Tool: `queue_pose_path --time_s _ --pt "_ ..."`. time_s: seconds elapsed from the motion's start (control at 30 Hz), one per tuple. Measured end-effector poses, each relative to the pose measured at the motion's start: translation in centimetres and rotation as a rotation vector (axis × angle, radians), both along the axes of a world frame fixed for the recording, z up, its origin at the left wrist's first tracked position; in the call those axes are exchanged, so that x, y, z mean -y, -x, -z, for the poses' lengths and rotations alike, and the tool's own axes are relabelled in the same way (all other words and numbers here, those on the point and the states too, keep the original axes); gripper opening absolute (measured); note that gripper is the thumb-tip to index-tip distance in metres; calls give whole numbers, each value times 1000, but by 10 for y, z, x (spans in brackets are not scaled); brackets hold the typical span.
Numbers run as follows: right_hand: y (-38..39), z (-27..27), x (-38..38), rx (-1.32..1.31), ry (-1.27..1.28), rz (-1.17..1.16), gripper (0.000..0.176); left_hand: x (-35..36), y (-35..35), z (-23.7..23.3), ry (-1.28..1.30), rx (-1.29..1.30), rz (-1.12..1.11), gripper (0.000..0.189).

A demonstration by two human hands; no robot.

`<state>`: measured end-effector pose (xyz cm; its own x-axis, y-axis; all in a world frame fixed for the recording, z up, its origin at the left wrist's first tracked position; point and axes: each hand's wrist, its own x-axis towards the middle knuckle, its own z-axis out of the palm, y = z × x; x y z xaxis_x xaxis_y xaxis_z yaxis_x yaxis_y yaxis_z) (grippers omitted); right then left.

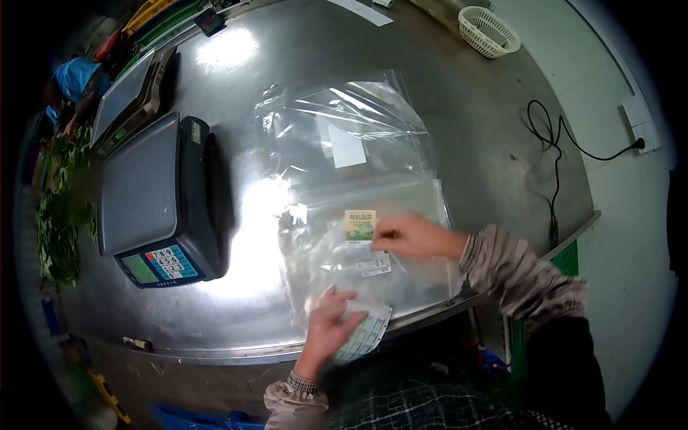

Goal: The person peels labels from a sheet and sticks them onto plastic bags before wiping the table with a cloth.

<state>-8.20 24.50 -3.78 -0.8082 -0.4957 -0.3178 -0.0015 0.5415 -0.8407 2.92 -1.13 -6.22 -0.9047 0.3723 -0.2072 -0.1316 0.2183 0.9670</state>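
In the head view, clear plastic bags (pixel 315 236) lie in a layer on the steel table. A yellow and green label (pixel 360 223) is on the front bag, with a white printed label (pixel 375 264) just below it. My right hand (pixel 410 235), slightly blurred, has its fingers pinched together at the right edge of the coloured label; what is between them is hidden. My left hand (pixel 330 322) grips a sheet of green labels (pixel 367 331) at the table's front edge, thumb across its upper side.
A digital scale (pixel 140 190) stands at left, with a second scale (pixel 129 93) behind it. Leafy greens (pixel 61 208) and a person in blue (pixel 75 79) are beyond. A white basket (pixel 489 32) sits at the far right, and a black cable (pixel 555 158) runs to a wall socket.
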Motion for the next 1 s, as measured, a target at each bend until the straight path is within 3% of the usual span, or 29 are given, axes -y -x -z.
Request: queue_pose_path --time_s 0.03,0.07,0.1,0.17,0.2,0.23,0.27,0.33,0.37,0.43,0.5,0.57,0.67,0.7,0.8,0.83,0.9,0.97,1.0 --pt "25 -12 -5 -44 -12 -115 19 2 2 1 29 -47 32 16" --pt "50 -26 -13 -453 -83 17 19 2 2 1 60 -90 67 16" --pt "115 -40 -33 -611 -300 -64 17 0 0 -1 59 -58 54 15" --pt "192 -101 -54 -977 -281 684 25 -1 2 -8 60 -7 29 15" --pt "196 -142 -53 -1188 -305 854 31 0 5 -8 62 -25 38 14" --pt "195 -151 -38 -1246 -304 795 33 2 3 -8 63 -32 38 14" --pt "161 -150 -21 -1106 -150 552 28 1 3 -8 53 -43 43 14" --pt "58 -107 10 -294 553 122 26 0 5 -6 66 -60 46 15" --pt "18 -78 23 -467 21 -17 28 0 3 -5 77 -60 38 15" --pt "-31 -4 23 -650 -167 -233 29 1 0 -10 32 12 14 16" --pt "-30 36 12 -601 -88 -166 30 4 0 -27 -21 33 78 16" --pt "-33 24 11 -221 -88 -166 32 3 -9 -53 -101 36 236 17" --pt "-28 28 10 -178 -68 14 37 -4 -8 -58 -163 -16 337 14" --pt "-30 25 11 -357 -247 -180 39 -5 -2 -62 -97 54 310 14" --pt "-34 11 12 -579 -269 -379 27 -8 10 -65 -82 98 406 14" --pt "-31 9 15 -382 -309 -363 23 -11 6 -65 -94 151 469 14" --pt "-21 3 12 -114 -118 -145 20 -12 0 -67 -107 222 560 15" --pt "-18 -10 16 131 204 141 22 -6 2 -51 -107 48 384 15" --pt "-6 -12 14 -70 152 8 25 -5 4 -40 -109 -38 297 16"
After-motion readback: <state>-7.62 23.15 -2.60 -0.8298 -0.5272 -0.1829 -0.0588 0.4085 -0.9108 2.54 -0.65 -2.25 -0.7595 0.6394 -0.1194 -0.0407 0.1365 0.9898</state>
